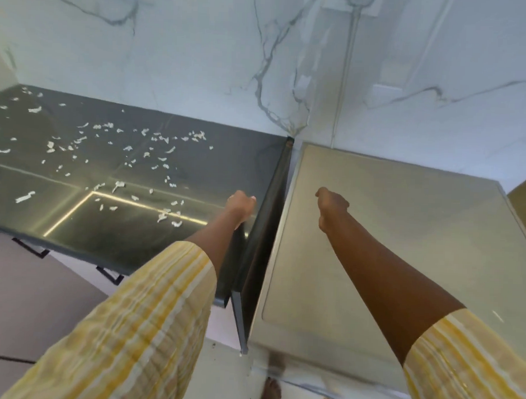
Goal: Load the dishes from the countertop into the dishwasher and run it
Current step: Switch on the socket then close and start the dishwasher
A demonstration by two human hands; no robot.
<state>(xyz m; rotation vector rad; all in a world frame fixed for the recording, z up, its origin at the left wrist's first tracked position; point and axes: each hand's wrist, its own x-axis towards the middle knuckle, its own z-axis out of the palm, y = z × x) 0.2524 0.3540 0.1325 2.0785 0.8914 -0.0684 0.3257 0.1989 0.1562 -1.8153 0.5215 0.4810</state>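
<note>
Over the grey top of the machine (388,248), the right hand (330,203) has its fingers curled in, and nothing shows in it. The left hand (242,203) is curled too, with nothing showing, at the right edge of the dark countertop (120,233). I think the machine is the dishwasher. It sits right under the right hand, so that hand is nearer. Its door should be on the front, lower down and toward the person. No dishes show, only white scraps (25,197) on the countertop.

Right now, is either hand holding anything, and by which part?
Nothing is visibly held. The left hand rests curled on the dark countertop near its edge; the right hand hangs over the steel appliance top. Their fingers curl away from view.
</note>
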